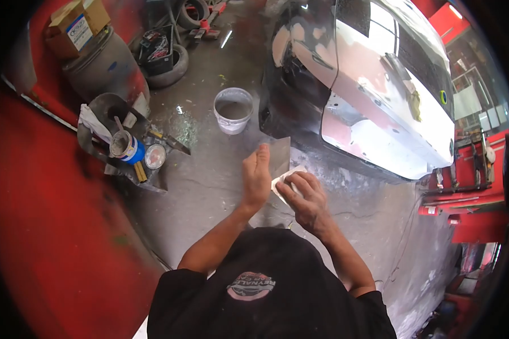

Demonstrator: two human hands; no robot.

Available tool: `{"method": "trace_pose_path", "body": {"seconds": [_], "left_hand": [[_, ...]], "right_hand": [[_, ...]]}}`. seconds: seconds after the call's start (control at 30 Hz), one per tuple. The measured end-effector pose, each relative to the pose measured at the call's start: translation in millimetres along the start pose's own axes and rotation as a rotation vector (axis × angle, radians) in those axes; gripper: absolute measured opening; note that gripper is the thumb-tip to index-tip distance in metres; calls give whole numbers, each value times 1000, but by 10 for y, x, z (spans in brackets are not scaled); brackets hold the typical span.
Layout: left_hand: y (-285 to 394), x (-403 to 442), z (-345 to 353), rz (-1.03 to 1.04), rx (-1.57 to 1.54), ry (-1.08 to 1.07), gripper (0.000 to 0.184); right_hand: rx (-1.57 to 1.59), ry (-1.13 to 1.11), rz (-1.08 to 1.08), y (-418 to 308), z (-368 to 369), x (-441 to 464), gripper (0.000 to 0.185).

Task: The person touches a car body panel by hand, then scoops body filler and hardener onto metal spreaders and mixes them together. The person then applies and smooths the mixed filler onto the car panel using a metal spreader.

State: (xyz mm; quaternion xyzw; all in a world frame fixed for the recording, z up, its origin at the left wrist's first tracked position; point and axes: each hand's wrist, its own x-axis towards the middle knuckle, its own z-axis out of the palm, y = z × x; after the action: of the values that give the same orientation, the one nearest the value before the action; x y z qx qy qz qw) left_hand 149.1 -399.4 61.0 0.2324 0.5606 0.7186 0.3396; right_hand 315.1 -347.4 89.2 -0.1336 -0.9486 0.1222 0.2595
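Near the bucket, our left hand grips a plate, our right hand a white wad; likely wiping, next needing steadiness.

The left hand and the right hand are close together in the middle, both gripping.

The left arm reaches far and a little to the right. The left hand sits a bit farther away than the right one. Its thumb points far, and most of its fingers are hidden. The right arm reaches far and to the left. The right hand is just beside the left, with its back facing up and its fingers bent over toward the left. Both arms are bent, with the elbows spread wide.
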Motion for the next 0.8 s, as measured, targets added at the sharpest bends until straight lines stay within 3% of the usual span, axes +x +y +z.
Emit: {"method": "trace_pose_path", "body": {"seconds": [0.17, 0.23, 0.3, 0.43, 0.53, 0.67, 0.8], "left_hand": [[-89, 123, -47, 149, 47, 88, 51], [88, 156, -95, 166, -12, 84, 52], [-231, 184, -136, 20, -105, 1, 45], [-264, -34, 139, -488, -651, -125, 38], [-195, -144, 123, -486, -709, -207, 39], [17, -161, 146, -423, -591, -87, 37], [96, -97, 176, -172, -339, -130, 42]], "right_hand": [[15, -80, 66, 240, -44, -326, 38], [132, 8, 180, 292, -75, -394, 40], [239, 82, 254, 204, -276, -291, 41], [259, 179, -21, 12, -454, -101, 40], [131, 119, 38, 142, -267, -312, 42], [62, -76, 139, 457, -195, -661, 51], [88, 140, 327, 460, -260, -550, 49]]}}
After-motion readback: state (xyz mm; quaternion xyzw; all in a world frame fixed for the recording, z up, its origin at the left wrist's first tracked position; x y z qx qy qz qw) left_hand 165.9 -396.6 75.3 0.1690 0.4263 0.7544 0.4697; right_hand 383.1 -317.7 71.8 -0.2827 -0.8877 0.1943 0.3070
